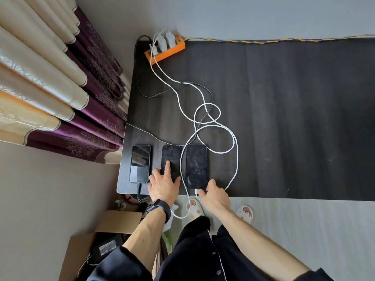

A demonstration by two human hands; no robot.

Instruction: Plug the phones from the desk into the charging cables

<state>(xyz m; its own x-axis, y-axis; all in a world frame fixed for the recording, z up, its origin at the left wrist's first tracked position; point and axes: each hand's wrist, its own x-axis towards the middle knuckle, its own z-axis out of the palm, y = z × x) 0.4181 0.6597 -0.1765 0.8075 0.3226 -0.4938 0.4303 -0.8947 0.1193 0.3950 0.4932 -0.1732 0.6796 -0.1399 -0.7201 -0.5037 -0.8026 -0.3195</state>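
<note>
Right hand seating a white plug in the last phone, left hand pinning the middle one.

The right hand (213, 194) pinches the white connector (196, 192) at the right phone (196, 166)'s 6 o'clock end; the left hand (165, 184) lies flat and unclenched on the middle phone (171, 159). All three phones, the left phone (140, 163) included, lie flat along the surface (284, 118)'s near edge, long axes 12 to 6. They look rigid, glassy and slippery: best held by the side edges.

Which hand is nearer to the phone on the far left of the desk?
Left. The left hand rests on the middle phone, just beside the leftmost phone. The right hand is farther, at the right phone.
</note>
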